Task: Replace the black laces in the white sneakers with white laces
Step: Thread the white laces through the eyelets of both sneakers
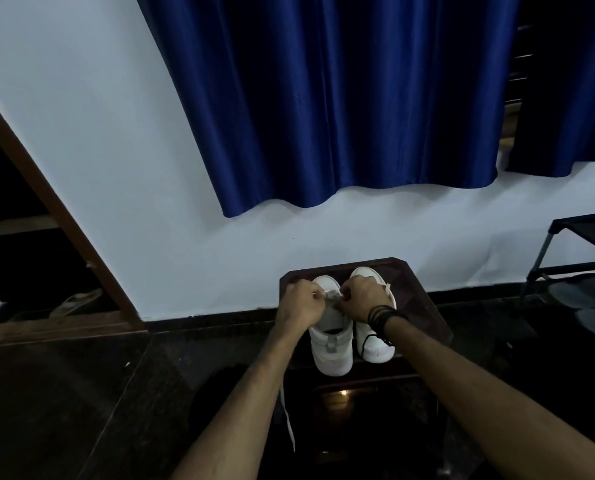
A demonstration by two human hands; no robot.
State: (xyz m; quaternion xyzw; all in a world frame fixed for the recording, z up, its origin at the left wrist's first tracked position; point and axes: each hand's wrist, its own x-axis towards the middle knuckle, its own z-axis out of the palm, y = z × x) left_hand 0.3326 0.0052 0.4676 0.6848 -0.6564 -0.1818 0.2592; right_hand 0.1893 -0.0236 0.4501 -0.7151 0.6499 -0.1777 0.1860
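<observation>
On the dark wooden surface (413, 282) by the wall, two white sneakers (334, 344) stand side by side, toes away, while the left hand (299, 303) and right hand (365, 297) pinch a white lace (330, 295) with curled fingers over the left shoe.

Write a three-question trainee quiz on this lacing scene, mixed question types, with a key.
1. True or false: both hands work on the left sneaker.
2. What does the left hand pinch? A) a black lace B) the white lace C) the curtain
3. Fill in: a loose white lace end hangs off the small table below the ____ forearm.

Key: 1 true; 2 B; 3 left. The right hand also grips lace at that sneaker; the right sneaker is beside it.
</observation>
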